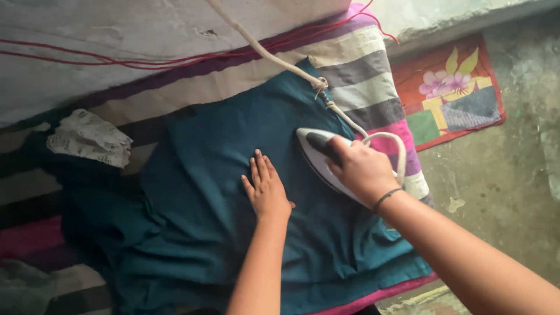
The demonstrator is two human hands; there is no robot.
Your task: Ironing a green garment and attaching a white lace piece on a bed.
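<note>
Head view: the right hand [361, 169] is wrapped tight around the dark handle of a white iron [319, 156], whose smooth, pointed soleplate lies on a teal cloth [204, 198]. The left hand [266, 189] rests flat on the cloth just beside the iron's tip, fingers straight and close together, palm down. The cloth is soft and matte, lightly creased, spread over a striped blanket [367, 76] of grey, cream and pink bands. A pale braided cord [274, 58] runs from the iron's rear up across the blanket. A piece of white lace [90, 140] lies at the cloth's left edge. A floral mat [449, 93] lies on the rough concrete floor [501, 192].
</note>
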